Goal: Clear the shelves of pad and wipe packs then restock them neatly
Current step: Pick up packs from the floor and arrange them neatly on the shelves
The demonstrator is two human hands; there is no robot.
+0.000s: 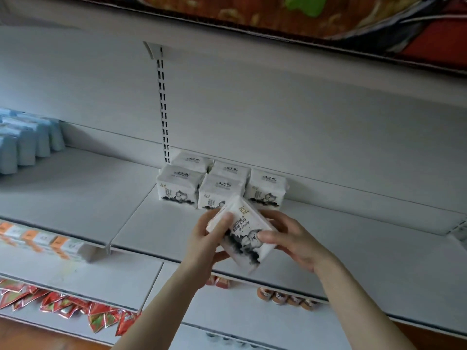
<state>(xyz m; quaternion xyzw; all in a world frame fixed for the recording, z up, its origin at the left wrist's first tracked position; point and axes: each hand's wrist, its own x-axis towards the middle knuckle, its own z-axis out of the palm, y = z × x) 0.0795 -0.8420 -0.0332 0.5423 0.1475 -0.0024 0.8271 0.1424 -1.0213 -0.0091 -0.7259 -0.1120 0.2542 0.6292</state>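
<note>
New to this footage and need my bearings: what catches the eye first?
A tilted white pack is held in the left hand and right hand, centre frame, above the shelf edge. Behind it, five packs of the same kind stand grouped at the shelf's back; blue packs line the far left.

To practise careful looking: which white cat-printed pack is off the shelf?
The tilted pack, gripped between the left hand and right hand; the other five packs stand upright on the shelf, at its rear.
</note>
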